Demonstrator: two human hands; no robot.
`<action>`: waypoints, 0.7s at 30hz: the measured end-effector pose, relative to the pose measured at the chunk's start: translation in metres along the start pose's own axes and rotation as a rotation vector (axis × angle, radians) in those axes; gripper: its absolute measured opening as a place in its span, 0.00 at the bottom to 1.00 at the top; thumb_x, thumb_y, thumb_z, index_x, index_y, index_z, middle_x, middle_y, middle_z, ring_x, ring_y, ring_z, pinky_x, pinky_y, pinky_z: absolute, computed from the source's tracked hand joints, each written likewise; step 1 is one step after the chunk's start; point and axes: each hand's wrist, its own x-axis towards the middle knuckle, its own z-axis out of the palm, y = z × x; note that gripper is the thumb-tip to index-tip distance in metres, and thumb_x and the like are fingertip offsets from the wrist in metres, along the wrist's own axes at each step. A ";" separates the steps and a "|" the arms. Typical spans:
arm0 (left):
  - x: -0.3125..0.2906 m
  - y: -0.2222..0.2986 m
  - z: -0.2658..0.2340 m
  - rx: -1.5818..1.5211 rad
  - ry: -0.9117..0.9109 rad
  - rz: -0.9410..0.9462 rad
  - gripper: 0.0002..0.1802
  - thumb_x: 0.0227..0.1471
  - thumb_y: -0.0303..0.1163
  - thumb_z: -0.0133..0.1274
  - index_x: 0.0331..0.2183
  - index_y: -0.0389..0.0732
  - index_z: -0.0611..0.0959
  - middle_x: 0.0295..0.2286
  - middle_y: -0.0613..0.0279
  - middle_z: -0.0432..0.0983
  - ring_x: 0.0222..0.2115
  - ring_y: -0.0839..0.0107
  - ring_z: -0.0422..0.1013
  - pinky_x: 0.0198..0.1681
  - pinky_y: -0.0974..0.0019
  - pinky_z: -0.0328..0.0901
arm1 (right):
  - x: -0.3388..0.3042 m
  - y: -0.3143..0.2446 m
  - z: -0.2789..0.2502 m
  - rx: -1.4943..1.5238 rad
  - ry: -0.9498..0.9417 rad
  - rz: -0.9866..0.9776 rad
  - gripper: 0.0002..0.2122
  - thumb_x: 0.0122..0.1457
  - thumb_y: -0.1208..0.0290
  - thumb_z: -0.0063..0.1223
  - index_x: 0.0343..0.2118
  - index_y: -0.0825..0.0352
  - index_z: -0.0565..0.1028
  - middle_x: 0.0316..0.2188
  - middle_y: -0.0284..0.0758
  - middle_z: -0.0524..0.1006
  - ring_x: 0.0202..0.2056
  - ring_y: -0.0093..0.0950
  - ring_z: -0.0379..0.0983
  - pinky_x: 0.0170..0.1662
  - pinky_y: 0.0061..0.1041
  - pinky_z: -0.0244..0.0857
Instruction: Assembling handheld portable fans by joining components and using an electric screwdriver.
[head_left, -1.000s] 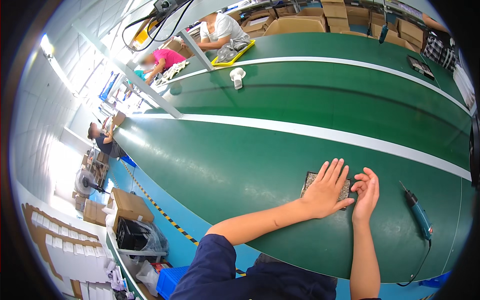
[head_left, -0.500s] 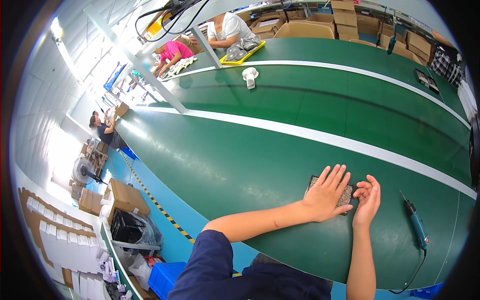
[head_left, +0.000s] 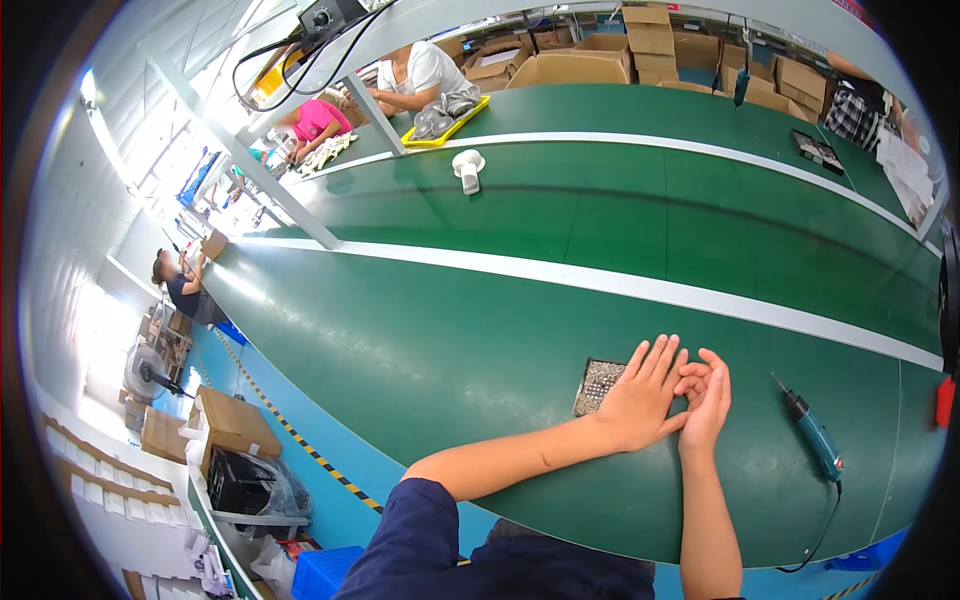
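Note:
A small black tray (head_left: 598,388) of little metal parts, screws by the look of them, lies on the green bench. Across its right edge reaches my left hand (head_left: 642,402), palm down with fingers stretched out and side by side. Against its fingers rests my right hand (head_left: 708,408), cupped, its fingers curled inward. Whatever its palm may hold is hidden. A teal electric screwdriver (head_left: 815,435) lies to the right, apart from both hands, its cord trailing over the near edge.
A white rail (head_left: 560,273) divides the bench from a green conveyor belt (head_left: 620,215), which carries a white round-headed part (head_left: 468,170). Beyond are a yellow tray (head_left: 450,125) of grey pieces and co-workers. Cardboard boxes (head_left: 240,425) stand on the floor at left; a red object (head_left: 943,402) sits far right.
My left hand has slid right, off most of the tray, and now meets my right hand. More of the tray shows. The whole view has shifted somewhat.

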 end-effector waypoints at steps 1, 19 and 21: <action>0.002 0.003 0.001 0.008 -0.015 0.009 0.47 0.63 0.59 0.37 0.64 0.25 0.55 0.64 0.32 0.48 0.67 0.42 0.43 0.69 0.44 0.37 | 0.000 0.000 -0.001 -0.004 -0.003 -0.008 0.20 0.73 0.59 0.31 0.52 0.72 0.68 0.33 0.35 0.75 0.29 0.18 0.68 0.35 0.19 0.65; -0.021 -0.029 -0.035 -0.058 -0.143 -0.116 0.43 0.57 0.47 0.53 0.63 0.31 0.58 0.64 0.36 0.50 0.66 0.42 0.45 0.68 0.42 0.40 | -0.003 0.020 0.007 -0.014 -0.058 -0.034 0.21 0.71 0.54 0.38 0.52 0.70 0.70 0.33 0.38 0.79 0.29 0.22 0.74 0.37 0.22 0.70; -0.029 -0.033 -0.033 -0.004 -0.146 -0.127 0.45 0.59 0.52 0.49 0.63 0.28 0.58 0.64 0.35 0.48 0.67 0.41 0.43 0.69 0.42 0.38 | -0.004 0.012 0.012 0.032 -0.072 0.018 0.20 0.73 0.58 0.34 0.54 0.70 0.68 0.35 0.38 0.77 0.30 0.21 0.72 0.39 0.21 0.69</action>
